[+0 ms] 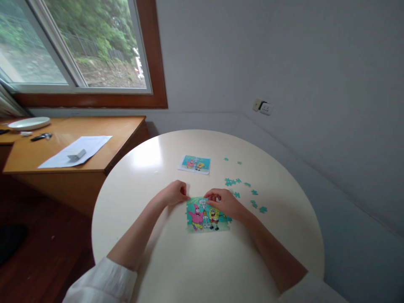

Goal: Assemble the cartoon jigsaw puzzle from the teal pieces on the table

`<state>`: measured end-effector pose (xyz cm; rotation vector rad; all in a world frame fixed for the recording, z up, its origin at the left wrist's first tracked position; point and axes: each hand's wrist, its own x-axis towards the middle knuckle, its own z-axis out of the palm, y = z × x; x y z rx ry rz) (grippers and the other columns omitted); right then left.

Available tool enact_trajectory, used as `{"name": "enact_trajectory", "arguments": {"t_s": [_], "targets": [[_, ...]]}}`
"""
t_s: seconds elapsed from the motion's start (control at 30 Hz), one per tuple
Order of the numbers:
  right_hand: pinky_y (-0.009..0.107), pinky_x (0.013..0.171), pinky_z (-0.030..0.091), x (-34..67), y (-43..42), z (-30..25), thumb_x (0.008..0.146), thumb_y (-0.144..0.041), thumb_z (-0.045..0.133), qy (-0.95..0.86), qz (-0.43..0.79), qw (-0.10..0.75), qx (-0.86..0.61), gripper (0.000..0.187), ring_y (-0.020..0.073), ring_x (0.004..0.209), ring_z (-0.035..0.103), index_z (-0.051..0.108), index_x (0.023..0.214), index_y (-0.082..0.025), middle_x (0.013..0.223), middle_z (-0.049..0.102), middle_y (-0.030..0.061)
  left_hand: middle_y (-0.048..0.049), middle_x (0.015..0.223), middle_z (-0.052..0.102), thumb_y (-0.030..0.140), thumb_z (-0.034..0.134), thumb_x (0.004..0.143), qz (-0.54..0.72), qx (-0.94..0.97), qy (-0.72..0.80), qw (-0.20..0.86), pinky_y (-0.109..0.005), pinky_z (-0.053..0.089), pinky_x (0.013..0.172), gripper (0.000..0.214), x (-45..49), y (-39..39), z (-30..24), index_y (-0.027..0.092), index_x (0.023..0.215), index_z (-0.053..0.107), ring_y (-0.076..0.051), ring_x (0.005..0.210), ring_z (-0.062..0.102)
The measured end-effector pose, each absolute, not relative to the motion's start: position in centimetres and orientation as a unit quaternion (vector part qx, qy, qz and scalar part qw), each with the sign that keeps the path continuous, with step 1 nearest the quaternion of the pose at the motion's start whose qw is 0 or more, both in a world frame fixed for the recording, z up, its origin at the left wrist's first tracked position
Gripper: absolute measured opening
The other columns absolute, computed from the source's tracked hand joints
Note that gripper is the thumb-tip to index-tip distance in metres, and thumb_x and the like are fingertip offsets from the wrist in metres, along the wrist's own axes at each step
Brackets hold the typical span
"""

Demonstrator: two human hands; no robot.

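A partly assembled jigsaw puzzle [208, 216] lies flat on the round table, showing a pink starfish, a pale figure and a yellow sponge character on teal. My left hand [174, 192] is closed at its upper left corner, thumb and fingertip on the edge. Along the top edge, my right hand [225, 202] has its fingers pinched down on the puzzle and covers its upper right part. Whether a single piece sits under those fingertips is hidden. Loose teal jigsaw pieces [254, 204] are scattered to the right. Behind the puzzle lies a reference picture card [195, 164] with the same scene.
The round white table [176, 269] stands near a wall with a socket [267, 108]. To the left is a wooden desk [123, 130] bearing a paper sheet [94, 145], a small grey-white block [76, 155] and a white plate [30, 123]. A window is above it.
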<state>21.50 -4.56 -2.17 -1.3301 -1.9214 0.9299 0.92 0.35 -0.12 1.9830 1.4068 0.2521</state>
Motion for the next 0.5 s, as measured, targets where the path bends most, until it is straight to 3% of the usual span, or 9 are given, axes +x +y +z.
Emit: {"name": "enact_trajectory", "arguments": {"t_s": [0.3,0.5], "targets": [[0.024,0.056,0.040,21.58,-4.63,-2.05,0.067,-0.019,0.058,-0.727,0.345,0.313,-0.505,0.013,0.0113,0.058,0.050,0.066,0.077,-0.017,0.061,0.059,-0.0004,0.0041,0.051,0.047,0.023,0.062,0.054,0.088,0.772,0.544,0.317,-0.023,0.028,0.049,0.014,0.92,0.51,-0.42,0.016,0.053,0.049,-0.010,0.051,0.040],[0.025,0.056,0.043,21.95,-4.12,-2.68,0.070,-0.030,0.057,-0.672,0.398,0.374,-0.501,0.018,0.0128,0.060,0.055,0.064,0.076,-0.015,0.068,0.063,0.0035,0.0055,0.050,0.043,0.023,0.060,0.056,0.092,0.765,0.530,0.356,-0.023,0.027,0.048,0.019,0.80,0.37,0.03,0.016,0.053,0.043,-0.009,0.051,0.037]]}}
